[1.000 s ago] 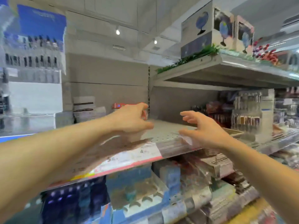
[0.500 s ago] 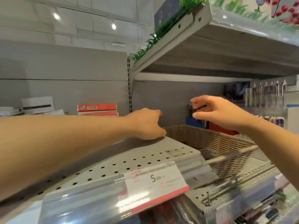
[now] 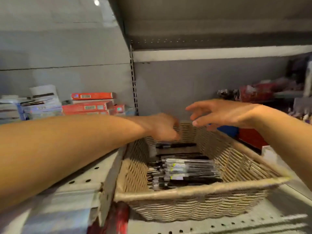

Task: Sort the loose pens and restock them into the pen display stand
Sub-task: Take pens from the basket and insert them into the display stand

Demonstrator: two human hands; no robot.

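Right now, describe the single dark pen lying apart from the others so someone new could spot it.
Find the woven basket on the perforated shelf. Clear-barrelled pens are bundled at its near end. The lone pen lies crosswise at the far end, just below the left hand, all dark and separate from the bundle.

A wicker basket point(image 3: 199, 193) is sitting on the perforated shelf point(image 3: 236, 225), holding pens point(image 3: 185, 171) lying crosswise in its middle. Stacked boxes point(image 3: 89, 105) are lying at 10 o'clock from it against the back panel. The left hand point(image 3: 162, 127) is hanging over the basket's far-left corner; the right hand point(image 3: 224, 114) is hovering over its far rim, at 1 o'clock.
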